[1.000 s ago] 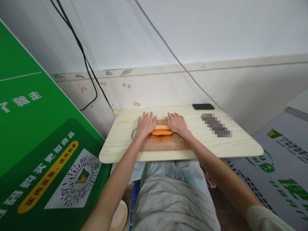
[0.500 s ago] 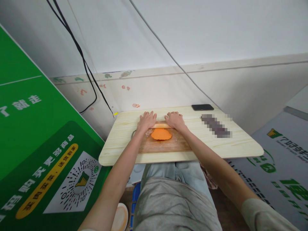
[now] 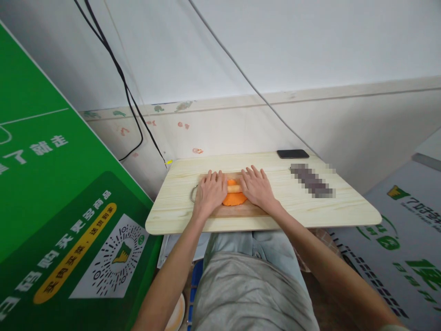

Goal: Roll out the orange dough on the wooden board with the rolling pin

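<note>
Since half second ago, rolling pin (image 3: 234, 188) drawn back from far edge onto middle of orange dough (image 3: 234, 199). Both left hand (image 3: 209, 192) and right hand (image 3: 257, 187) flat, fingers outstretched, palms pressing pin ends. Dough lies on wooden board (image 3: 248, 210), mid table (image 3: 310, 209).

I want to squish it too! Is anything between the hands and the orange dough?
Yes. A rolling pin lies across the orange dough on the board. The left hand and right hand lie flat on the pin, so they seem to touch it, not the dough.
</note>
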Demonstrator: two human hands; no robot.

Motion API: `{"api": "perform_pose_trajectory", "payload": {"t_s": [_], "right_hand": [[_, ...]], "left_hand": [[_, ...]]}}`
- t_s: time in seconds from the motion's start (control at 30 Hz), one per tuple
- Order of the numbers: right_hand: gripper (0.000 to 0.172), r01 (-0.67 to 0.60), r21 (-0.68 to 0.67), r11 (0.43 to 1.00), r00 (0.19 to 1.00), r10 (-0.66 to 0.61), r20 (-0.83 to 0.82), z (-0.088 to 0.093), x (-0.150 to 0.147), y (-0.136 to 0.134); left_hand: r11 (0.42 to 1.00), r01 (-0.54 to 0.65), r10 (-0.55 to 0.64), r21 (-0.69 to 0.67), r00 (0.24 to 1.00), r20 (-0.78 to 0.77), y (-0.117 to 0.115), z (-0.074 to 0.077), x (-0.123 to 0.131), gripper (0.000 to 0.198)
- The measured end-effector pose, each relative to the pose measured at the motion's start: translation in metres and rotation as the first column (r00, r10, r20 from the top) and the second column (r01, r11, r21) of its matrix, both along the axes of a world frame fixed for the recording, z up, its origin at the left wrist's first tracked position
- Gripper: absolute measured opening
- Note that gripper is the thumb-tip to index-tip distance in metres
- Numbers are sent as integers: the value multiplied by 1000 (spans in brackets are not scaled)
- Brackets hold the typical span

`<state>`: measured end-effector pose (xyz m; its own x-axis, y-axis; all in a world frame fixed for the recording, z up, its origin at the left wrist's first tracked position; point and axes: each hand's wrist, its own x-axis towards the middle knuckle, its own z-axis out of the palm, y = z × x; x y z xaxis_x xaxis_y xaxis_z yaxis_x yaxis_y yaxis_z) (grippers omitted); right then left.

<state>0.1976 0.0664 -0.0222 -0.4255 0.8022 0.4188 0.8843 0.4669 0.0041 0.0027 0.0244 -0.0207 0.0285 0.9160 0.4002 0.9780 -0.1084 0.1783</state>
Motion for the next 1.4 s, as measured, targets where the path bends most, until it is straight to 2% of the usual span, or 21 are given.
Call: {"api": "perform_pose_trajectory", "payload": {"t_s": [0.1,0.23,0.5,0.7,0.8,0.97,1.03,1.1,1.2,1.27,1.33,1.4], "right_hand": [[61,-36,13,999,999,36,-2,1,3,-19],[61,-23,7,1000,1000,23,-13,0,5,-41],[61,32,40,999,997,-30,-65,-12,4,-71],[61,24,53,998,991,-17,-133,-15,7,-85],[61,-32,41,999,988,38,-151,-14,14,-81],[53,-255,-8,967,956,251,-152,-7,32,-61],[46,-306,-28,952,942,298,-156,-4,39,-56],[42,-325,-35,945,935,316,-158,-2,46,-51],[40,-271,-12,962,948,265,-174,1,52,-41],[40,-169,-8,986,966,164,-199,4,53,-32],[40,-56,-31,998,977,49,-209,7,50,-21],[39,24,-61,998,982,-35,-186,9,43,-12]], "left_hand": [[1000,4,-4,7,1000,13,-20,-2,6,56],[1000,-13,13,15,1000,10,-36,-6,12,54],[994,27,-24,102,999,-31,-59,-16,13,57],[991,55,-60,125,998,30,-71,-17,12,59],[992,81,-90,99,991,95,-68,-15,10,58],[990,135,-143,49,957,254,-46,-9,-1,51],[988,152,-155,39,907,392,-36,-6,-10,49],[993,105,-118,55,808,578,-26,-4,-20,49],[996,-14,-60,86,601,797,-13,-6,-33,49],[997,-40,-36,68,530,847,-6,-8,-38,44],[999,9,-44,47,559,828,-1,-11,-36,35],[993,109,-94,34,611,786,4,-13,-30,33]]}}
